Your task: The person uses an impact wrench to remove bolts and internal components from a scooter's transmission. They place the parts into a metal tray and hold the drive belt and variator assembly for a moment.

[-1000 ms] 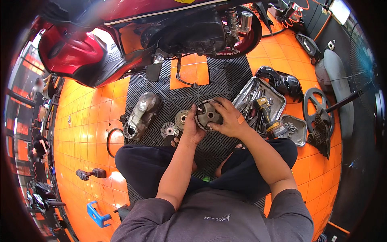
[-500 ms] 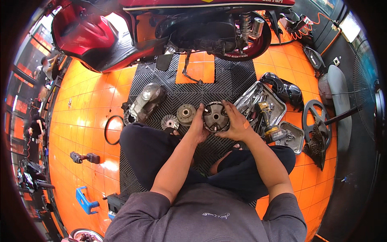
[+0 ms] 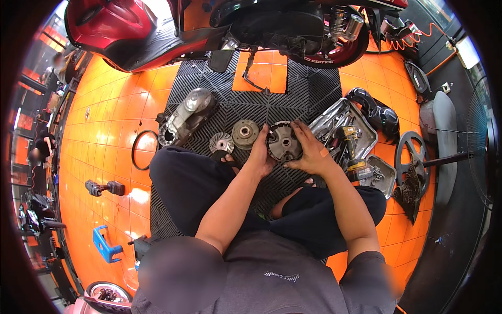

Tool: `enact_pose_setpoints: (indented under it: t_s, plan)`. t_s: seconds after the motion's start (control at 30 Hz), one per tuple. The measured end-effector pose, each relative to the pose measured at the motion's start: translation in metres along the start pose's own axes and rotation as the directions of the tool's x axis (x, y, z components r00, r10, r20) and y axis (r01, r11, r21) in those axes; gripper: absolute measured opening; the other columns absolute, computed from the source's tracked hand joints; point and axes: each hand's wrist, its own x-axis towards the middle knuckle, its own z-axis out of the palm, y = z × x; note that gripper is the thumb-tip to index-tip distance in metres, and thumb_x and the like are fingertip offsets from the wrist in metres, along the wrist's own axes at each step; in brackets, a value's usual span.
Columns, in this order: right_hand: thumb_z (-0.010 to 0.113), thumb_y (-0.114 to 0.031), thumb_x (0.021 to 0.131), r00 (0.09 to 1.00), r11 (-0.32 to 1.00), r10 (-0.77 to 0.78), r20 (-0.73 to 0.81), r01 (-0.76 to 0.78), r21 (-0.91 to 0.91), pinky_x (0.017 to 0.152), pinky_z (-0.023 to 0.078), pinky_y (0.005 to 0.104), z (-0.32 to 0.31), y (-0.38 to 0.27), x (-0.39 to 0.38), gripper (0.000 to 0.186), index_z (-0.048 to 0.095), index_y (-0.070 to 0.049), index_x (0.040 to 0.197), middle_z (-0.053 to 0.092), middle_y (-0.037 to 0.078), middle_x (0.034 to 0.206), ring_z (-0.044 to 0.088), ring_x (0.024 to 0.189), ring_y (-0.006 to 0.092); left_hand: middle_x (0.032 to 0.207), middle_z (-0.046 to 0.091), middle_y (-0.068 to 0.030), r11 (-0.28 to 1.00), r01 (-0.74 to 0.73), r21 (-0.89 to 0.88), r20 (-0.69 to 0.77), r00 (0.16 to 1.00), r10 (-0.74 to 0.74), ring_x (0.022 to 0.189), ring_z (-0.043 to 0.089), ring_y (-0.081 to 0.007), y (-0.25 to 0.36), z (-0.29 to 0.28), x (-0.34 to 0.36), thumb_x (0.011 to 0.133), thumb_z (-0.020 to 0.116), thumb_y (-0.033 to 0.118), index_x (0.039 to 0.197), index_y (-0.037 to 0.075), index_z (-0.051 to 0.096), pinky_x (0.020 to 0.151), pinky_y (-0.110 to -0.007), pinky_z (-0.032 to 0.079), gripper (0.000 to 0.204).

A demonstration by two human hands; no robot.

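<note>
Between my two hands is a round, dark metal clutch [image 3: 285, 148] with a hole at its centre. My left hand [image 3: 260, 156] grips its left rim, thumb on top and fingers tucked mostly out of sight underneath. On the opposite rim my right hand [image 3: 315, 155] is closed, with fingers along the far edge and thumb at the near side. Just left of my left hand lies a round metal pulley [image 3: 241, 141] on the black mat [image 3: 293, 107]. Beside that pulley is a smaller finned fan disc [image 3: 219, 140], close to my foot.
A red scooter [image 3: 266, 36] stands across the far side. To the right are a metal tool tray [image 3: 370, 137], a cordless drill [image 3: 349, 142] and a small parts tray [image 3: 388, 180]. An engine casing [image 3: 191, 112], a belt [image 3: 134, 152] and an impact wrench [image 3: 107, 188] lie left.
The clutch has tilted slightly in my hands, and both hands still hold it. The whole view has shifted a little, with the scooter now higher in the picture.
</note>
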Motion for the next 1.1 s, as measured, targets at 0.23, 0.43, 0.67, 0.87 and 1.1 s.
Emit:
enact_pose_setpoints:
  t_s: [0.23, 0.43, 0.67, 0.87, 1.1]
  plan:
    - [0.086, -0.045, 0.057, 0.999, 0.999, 0.047, -0.024, -0.047, -0.012, 0.106, 0.039, 0.0440, 0.002, -0.008, 0.007, 0.108, 0.035, 0.000, 0.140, 0.031, 0.024, 0.146, 0.038, 0.132, 0.0415, 0.131, 0.054, -0.0145, 0.994, 0.008, -0.108, -0.035, 0.999, -0.012, 0.121, 0.053, -0.0297, 0.004, -0.001, -0.003, 0.100, 0.030, 0.050, 0.131, 0.003, 0.049, 0.103, -0.045, 0.042, 0.059]
    - [0.084, -0.045, 0.060, 0.981, 0.984, 0.146, -0.130, -0.157, -0.079, 0.103, 0.042, 0.0432, 0.005, -0.014, 0.011, 0.095, 0.045, 0.003, 0.132, 0.039, 0.022, 0.140, 0.044, 0.127, 0.0392, 0.131, 0.054, -0.0145, 0.977, -0.098, -0.192, -0.010, 0.995, 0.098, 0.121, 0.052, -0.0293, 0.003, -0.006, 0.001, 0.100, 0.032, 0.049, 0.130, 0.001, 0.048, 0.105, -0.044, 0.041, 0.059]
    - [0.085, -0.049, 0.057, 0.982, 0.978, 0.135, -0.136, -0.154, -0.141, 0.100, 0.043, 0.0437, 0.013, -0.017, 0.017, 0.096, 0.049, 0.006, 0.127, 0.046, 0.022, 0.129, 0.049, 0.119, 0.0386, 0.135, 0.051, -0.0137, 0.973, -0.150, -0.175, 0.018, 0.988, 0.156, 0.124, 0.049, -0.0312, 0.001, -0.016, 0.006, 0.099, 0.033, 0.050, 0.133, 0.004, 0.047, 0.107, -0.046, 0.036, 0.058]
    - [0.085, -0.048, 0.057, 0.957, 0.950, 0.260, -0.129, -0.278, -0.145, 0.102, 0.041, 0.0445, 0.018, -0.023, 0.020, 0.097, 0.048, 0.006, 0.128, 0.042, 0.023, 0.133, 0.043, 0.124, 0.0396, 0.134, 0.052, -0.0140, 0.975, -0.141, -0.173, 0.005, 0.990, 0.144, 0.124, 0.049, -0.0308, -0.003, -0.019, 0.007, 0.098, 0.035, 0.051, 0.132, 0.004, 0.048, 0.108, -0.046, 0.036, 0.059]
    - [0.085, -0.043, 0.056, 0.928, 0.930, 0.365, -0.076, -0.367, -0.009, 0.104, 0.039, 0.0436, 0.030, -0.013, 0.023, 0.104, 0.038, 0.005, 0.135, 0.037, 0.024, 0.134, 0.040, 0.126, 0.0402, 0.131, 0.055, -0.0131, 0.975, -0.089, -0.206, -0.016, 0.996, 0.087, 0.121, 0.052, -0.0293, -0.007, -0.020, 0.007, 0.098, 0.037, 0.048, 0.130, 0.005, 0.050, 0.106, -0.045, 0.039, 0.055]
